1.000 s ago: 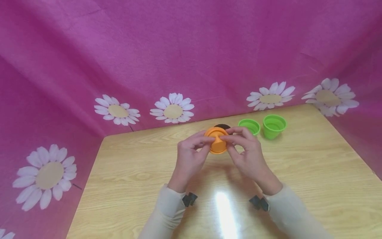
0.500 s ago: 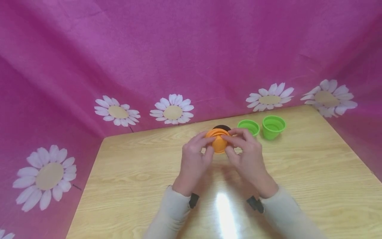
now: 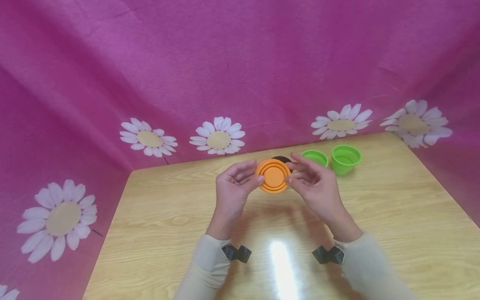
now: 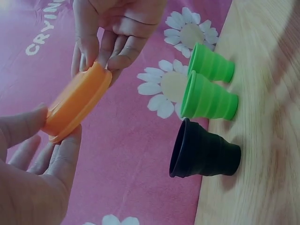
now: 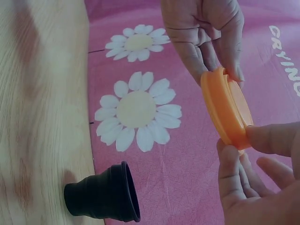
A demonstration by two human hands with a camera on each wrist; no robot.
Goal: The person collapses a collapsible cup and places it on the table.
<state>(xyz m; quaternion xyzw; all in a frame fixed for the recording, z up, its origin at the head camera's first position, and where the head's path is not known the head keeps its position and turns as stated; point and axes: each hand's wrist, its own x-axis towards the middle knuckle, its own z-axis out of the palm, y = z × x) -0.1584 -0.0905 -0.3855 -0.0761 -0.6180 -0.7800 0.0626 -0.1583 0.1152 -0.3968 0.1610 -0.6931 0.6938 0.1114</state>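
An orange collapsible cup, folded down to a flat ringed disc, is held above the table between both hands. The left hand pinches its left edge with thumb and fingers, and the right hand pinches the right edge. In the left wrist view the orange cup appears from the side as a thick disc with a projecting rim. From the right wrist view, too, the cup looks squat, gripped at opposite ends.
Behind the hands, a black cup and two green cups stand in a row on the wooden table. A pink cloth with daisies hangs along the table's back and sides.
The orange cup was dented and tilted, with fingers pressing into its middle; now it faces up as flat concentric rings. Both hands have moved apart to its edges.
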